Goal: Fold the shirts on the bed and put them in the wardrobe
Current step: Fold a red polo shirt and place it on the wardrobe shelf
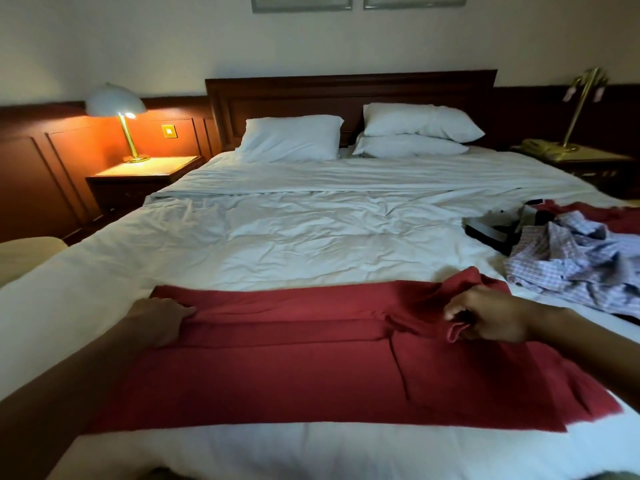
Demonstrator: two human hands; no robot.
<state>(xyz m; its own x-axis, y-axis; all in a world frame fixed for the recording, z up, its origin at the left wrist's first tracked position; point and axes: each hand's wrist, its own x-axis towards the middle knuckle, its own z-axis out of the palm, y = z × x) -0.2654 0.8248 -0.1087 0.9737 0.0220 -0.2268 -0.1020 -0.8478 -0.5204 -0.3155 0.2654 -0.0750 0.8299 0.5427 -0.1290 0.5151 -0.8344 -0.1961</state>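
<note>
Red shirt (pixel 277 375) under our fingers: left hand (pixel 161 320) flat, straight fingers pressing fold; right hand (pixel 491 317) pinches bunched edge.

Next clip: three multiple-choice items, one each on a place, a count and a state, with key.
1. Where is the checked shirt? A) on the floor B) on a chair C) crumpled on the bed, right of the red shirt
2. How many white pillows? A) two B) three C) four
3. The right hand: A) pinches the red shirt B) lies flat C) holds the checked shirt
Key: 1 C, it lies by the bed's right edge; 2 B, one left, two stacked right; 3 A, it pinches red cloth.
</note>
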